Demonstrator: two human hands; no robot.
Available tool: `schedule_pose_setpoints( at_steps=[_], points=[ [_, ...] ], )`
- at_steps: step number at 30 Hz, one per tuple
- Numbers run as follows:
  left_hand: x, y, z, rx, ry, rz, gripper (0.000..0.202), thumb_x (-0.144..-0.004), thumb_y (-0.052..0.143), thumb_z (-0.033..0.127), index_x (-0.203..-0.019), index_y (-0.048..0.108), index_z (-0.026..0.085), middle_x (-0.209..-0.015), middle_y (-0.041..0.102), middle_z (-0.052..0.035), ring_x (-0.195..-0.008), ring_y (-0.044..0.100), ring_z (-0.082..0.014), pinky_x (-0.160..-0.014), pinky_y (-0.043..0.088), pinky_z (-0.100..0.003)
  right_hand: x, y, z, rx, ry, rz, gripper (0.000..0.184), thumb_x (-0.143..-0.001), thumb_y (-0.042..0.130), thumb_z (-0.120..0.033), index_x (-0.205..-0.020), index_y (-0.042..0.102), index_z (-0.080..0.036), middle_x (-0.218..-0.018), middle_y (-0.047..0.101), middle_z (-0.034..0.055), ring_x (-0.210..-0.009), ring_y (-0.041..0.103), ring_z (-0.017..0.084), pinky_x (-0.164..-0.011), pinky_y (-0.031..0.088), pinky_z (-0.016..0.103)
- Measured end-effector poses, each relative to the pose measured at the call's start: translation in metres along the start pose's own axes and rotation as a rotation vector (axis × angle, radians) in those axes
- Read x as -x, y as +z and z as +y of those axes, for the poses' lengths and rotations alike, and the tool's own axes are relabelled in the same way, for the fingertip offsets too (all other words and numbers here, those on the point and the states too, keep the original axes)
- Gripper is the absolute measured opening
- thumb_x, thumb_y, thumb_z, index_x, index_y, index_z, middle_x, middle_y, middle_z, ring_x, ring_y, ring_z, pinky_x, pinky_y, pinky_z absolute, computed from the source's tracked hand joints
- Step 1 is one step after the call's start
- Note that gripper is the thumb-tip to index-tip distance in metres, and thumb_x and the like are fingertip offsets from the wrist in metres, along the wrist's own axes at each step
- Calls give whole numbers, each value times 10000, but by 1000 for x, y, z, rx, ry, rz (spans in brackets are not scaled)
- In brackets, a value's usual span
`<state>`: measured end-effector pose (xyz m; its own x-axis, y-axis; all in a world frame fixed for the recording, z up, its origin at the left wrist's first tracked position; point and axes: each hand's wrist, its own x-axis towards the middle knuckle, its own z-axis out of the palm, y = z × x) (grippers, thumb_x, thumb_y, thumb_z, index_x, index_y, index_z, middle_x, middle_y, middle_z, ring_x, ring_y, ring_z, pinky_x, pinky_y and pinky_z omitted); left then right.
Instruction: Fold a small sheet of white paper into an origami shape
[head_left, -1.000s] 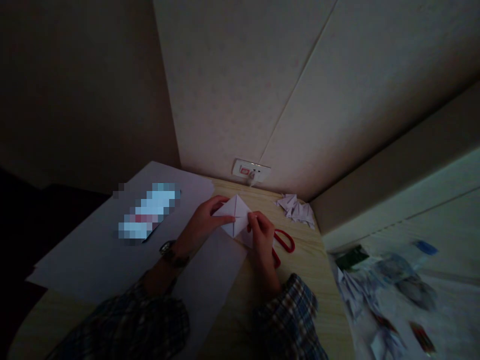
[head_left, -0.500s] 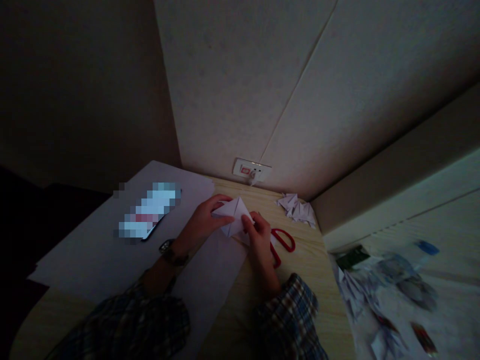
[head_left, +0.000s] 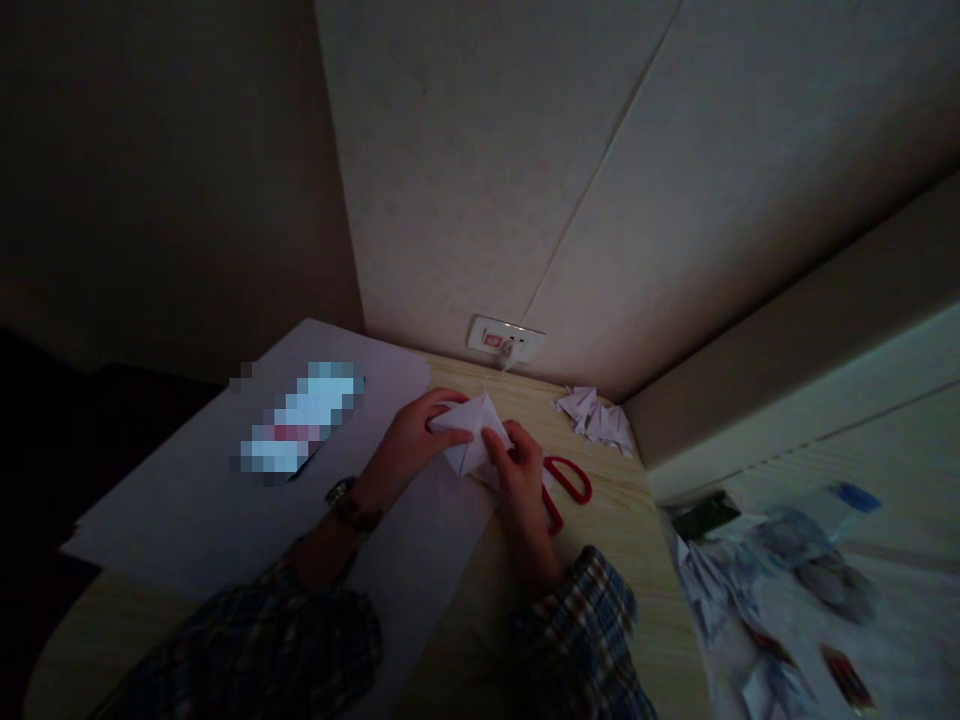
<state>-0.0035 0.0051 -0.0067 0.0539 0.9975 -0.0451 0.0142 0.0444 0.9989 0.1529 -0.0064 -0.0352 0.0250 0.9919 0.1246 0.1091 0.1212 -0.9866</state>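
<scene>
A small white folded paper (head_left: pixel 471 428) sits between both hands over the desk. My left hand (head_left: pixel 409 443) grips its left corner with fingers curled round it. My right hand (head_left: pixel 517 472) pinches the paper's right side, thumb and fingers pressed on a fold. A watch shows on my left wrist. Red-handled scissors (head_left: pixel 566 482) lie on the wood just right of my right hand, partly hidden by it.
Large white sheets (head_left: pixel 187 490) cover the desk's left part, with a blurred-out object (head_left: pixel 300 420) on them. A heap of folded paper pieces (head_left: pixel 596 418) lies at the far right corner by the wall. A wall socket (head_left: pixel 504 341) is behind. Scraps litter the surface (head_left: pixel 757 590) at right.
My right hand has slid leftward over the paper, folding its right side in. The paper looks narrower now. My left hand has stayed in place.
</scene>
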Motion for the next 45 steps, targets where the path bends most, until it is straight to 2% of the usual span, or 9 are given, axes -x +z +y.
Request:
schedule_pose_setpoints(
  at_steps=[6,12,21,26,30,35,39,42,45],
  points=[
    [-1,0,-2,-50,72,37,395,-630,724,242,-1005,625,168,-1070,702,-64,-1011,657,-247,-867,524,-346,1,0,-4,6,-51,-38,191,-821,628,-363,-723,633,-200,-686,580,-28,-666,510,141,-605,389,247],
    [0,-1,1,-86,83,56,382,-646,735,274,-1001,637,172,-1060,697,-55,-1025,645,-252,-878,518,-340,1,3,-4,47,-10,-71,200,-813,637,-412,-805,661,-214,-722,625,-16,-688,541,160,-613,417,256],
    [1,2,1,46,5,-19,440,-582,753,230,-996,631,141,-1001,717,-71,-996,667,-276,-913,514,-402,1,2,-5,-60,85,25,252,-739,676,-439,-680,591,-209,-578,489,-56,-536,417,115,-501,335,240],
    [1,1,3,61,25,-19,393,-596,746,241,-959,635,141,-1008,720,-68,-994,666,-270,-895,514,-379,-1,3,-6,-138,114,26,259,-714,679,-449,-683,565,-218,-548,456,-66,-514,412,115,-476,319,233],
    [2,-1,5,105,-11,-19,444,-608,751,273,-1009,629,125,-1051,719,-89,-992,669,-276,-854,521,-367,-3,2,-7,-131,98,27,259,-704,665,-437,-647,533,-221,-536,445,-65,-514,414,116,-488,338,235],
    [1,-2,1,120,-40,-64,416,-599,756,254,-978,630,136,-977,732,-69,-939,685,-266,-804,526,-351,-2,2,-4,-112,78,48,296,-713,669,-437,-612,494,-220,-553,442,-62,-523,400,111,-488,328,232],
    [0,-2,1,68,-14,-39,353,-588,744,232,-911,631,147,-931,729,-51,-908,685,-254,-795,524,-341,-2,2,-1,-92,80,50,312,-726,673,-437,-614,479,-219,-571,437,-63,-535,401,108,-506,350,231],
    [1,-1,2,49,-12,-40,348,-596,734,236,-915,627,146,-941,721,-51,-901,677,-248,-784,524,-338,-3,3,-2,-91,74,43,283,-723,676,-426,-629,514,-213,-575,475,-57,-543,424,111,-504,361,227],
    [2,1,3,56,10,-37,367,-617,735,265,-944,631,137,-962,714,-57,-897,672,-241,-783,519,-329,-3,4,-3,-149,87,2,229,-705,692,-407,-709,593,-201,-660,590,-27,-606,518,134,-548,425,239]
  ],
)
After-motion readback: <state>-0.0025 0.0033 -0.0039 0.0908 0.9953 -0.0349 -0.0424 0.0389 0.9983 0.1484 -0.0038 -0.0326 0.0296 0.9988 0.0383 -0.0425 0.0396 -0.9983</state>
